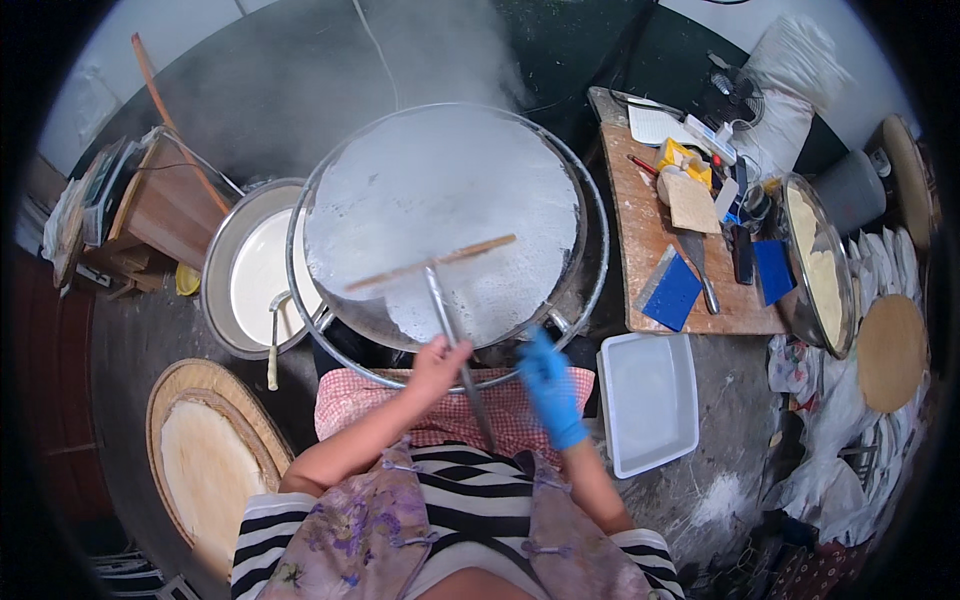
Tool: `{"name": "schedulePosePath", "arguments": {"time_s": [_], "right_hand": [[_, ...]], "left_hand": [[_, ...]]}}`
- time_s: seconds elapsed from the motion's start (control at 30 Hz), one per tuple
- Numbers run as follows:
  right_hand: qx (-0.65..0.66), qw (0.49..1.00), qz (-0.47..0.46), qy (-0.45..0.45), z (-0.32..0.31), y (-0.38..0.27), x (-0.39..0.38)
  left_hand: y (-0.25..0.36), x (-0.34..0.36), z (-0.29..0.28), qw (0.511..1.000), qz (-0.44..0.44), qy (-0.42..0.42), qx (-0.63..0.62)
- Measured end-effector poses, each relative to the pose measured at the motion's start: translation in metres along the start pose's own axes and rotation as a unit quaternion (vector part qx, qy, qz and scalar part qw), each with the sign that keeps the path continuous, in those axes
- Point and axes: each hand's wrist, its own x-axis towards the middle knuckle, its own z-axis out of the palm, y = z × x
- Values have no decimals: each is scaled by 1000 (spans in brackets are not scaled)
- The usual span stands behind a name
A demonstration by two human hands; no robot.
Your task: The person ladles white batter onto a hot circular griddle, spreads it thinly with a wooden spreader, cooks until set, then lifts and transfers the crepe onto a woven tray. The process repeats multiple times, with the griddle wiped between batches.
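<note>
A large round griddle (560, 290) fills the middle, with a thin pale batter layer (440, 180) spread over its surface and steam rising. My left hand (438, 366), bare, is closed round the metal handle of a T-shaped batter spreader (430, 262). The spreader's long wooden blade lies across the near part of the batter. My right hand (548, 375), in a blue glove, is beside the griddle's near right rim, above the red checked cloth (350, 400). Motion smears its fingers. Left of the griddle, a metal pot (222, 262) holds white batter and a ladle (273, 345).
On the right, a wooden table (640, 220) carries blue-handled scrapers (670, 290), a spatula (705, 275) and small items. A metal bowl (845, 290) stands at its edge. Below is a white plastic tub (650, 400). Round woven mats (180, 385) lie lower left, bearing flat pale sheets.
</note>
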Motion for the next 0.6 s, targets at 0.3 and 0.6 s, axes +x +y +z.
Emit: {"name": "schedulePosePath", "arguments": {"time_s": [0.3,0.6], "right_hand": [[325,792,246,455,-218,160,24],[274,839,252,396,-244,186,41]], "left_hand": [[17,-40,-80,994,49,100,-18],[7,-71,-74,938,108,211,-252]]}}
